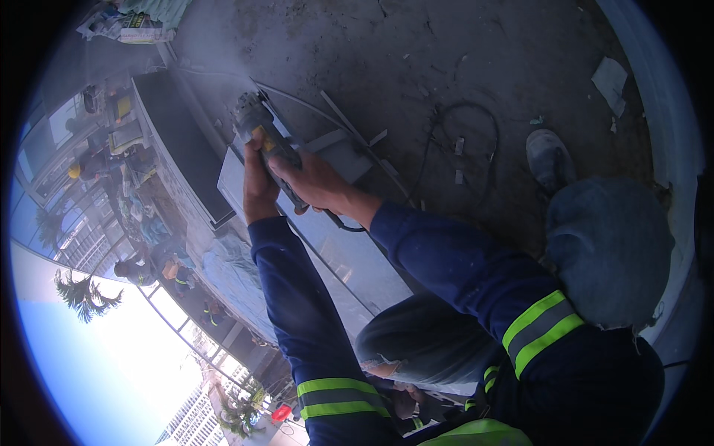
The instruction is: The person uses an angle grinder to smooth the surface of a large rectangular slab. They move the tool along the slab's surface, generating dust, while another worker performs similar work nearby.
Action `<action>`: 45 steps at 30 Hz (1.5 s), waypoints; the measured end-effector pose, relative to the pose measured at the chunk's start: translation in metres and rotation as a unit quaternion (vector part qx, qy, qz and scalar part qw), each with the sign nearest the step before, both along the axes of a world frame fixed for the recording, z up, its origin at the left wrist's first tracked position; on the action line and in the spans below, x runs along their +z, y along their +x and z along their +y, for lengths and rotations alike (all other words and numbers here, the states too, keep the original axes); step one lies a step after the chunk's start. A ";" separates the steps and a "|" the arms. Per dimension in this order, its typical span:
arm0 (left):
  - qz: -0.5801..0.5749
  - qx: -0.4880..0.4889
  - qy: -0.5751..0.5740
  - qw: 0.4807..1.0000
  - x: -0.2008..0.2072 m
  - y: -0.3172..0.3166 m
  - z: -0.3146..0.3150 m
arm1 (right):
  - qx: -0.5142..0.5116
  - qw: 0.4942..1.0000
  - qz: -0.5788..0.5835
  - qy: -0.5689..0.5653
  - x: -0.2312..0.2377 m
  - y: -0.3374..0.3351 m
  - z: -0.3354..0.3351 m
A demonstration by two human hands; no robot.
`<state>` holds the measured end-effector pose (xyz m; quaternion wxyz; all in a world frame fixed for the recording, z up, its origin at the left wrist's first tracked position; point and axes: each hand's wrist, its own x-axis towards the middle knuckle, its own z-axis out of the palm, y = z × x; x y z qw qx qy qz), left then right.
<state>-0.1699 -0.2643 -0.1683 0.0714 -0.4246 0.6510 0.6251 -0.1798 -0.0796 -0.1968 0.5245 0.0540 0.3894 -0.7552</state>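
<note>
A grey angle grinder with a yellow patch [255,115] is held out ahead of me in both hands. My left hand [258,182] is closed round its front part, just behind the head. Further back, my right hand [316,181] wraps the grinder's body. Beneath lies a long pale slab [349,256], running from the grinder back towards my knees. The grinder's head is at the slab's far end, where pale dust [227,85] hangs in the air. I cannot make out the disc clearly. A black cord trails from the grinder's rear, below my right hand.
A dark cable [494,141] loops on the dusty floor to the right, near my shoe [550,160]. Thin offcut strips [343,115] lie beside the slab. A long dark panel [175,134] stands at left. Beyond it, other people work, one in a yellow helmet [74,169]. Sacks [137,26] lie far left.
</note>
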 end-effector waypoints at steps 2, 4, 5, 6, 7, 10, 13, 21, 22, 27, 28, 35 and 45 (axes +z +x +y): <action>-0.004 -0.012 0.000 1.000 0.000 0.002 -0.001 | -0.007 1.000 0.003 0.014 0.001 0.003 -0.001; -0.007 -0.009 0.002 1.000 -0.001 0.003 -0.002 | -0.016 1.000 0.003 0.003 0.001 0.004 -0.002; -0.007 -0.003 0.003 1.000 -0.002 0.003 -0.002 | -0.010 1.000 0.005 0.010 0.000 0.004 -0.002; -0.013 0.009 0.002 1.000 -0.002 0.003 -0.001 | -0.015 1.000 0.002 -0.002 0.000 0.003 -0.002; -0.008 0.004 0.003 1.000 -0.002 0.003 -0.001 | -0.012 1.000 -0.001 -0.004 -0.001 0.003 -0.002; -0.015 0.011 -0.001 1.000 -0.002 0.001 0.001 | -0.002 1.000 -0.010 -0.017 -0.004 -0.001 -0.004; -0.013 0.025 -0.013 1.000 -0.002 -0.002 0.003 | -0.004 1.000 -0.017 -0.013 -0.004 -0.005 -0.008; 0.014 0.057 -0.024 0.998 -0.011 -0.009 -0.005 | -0.018 0.999 -0.015 -0.028 -0.007 -0.013 -0.013; 0.014 0.051 -0.024 0.998 -0.011 -0.010 -0.006 | -0.012 0.999 -0.015 -0.028 -0.007 -0.015 -0.013; -0.005 0.079 -0.012 0.997 -0.011 -0.015 -0.006 | -0.009 1.000 -0.011 -0.018 -0.011 -0.019 -0.021; 0.009 0.066 -0.019 0.998 -0.011 -0.016 -0.005 | -0.009 1.000 -0.009 -0.015 -0.012 -0.021 -0.023; -0.008 0.081 -0.016 0.997 -0.010 -0.024 -0.004 | 0.017 0.999 -0.021 -0.017 -0.017 -0.030 -0.033; -0.027 0.077 -0.005 0.997 -0.014 -0.023 -0.018 | 0.014 0.999 -0.029 -0.027 -0.017 -0.031 -0.029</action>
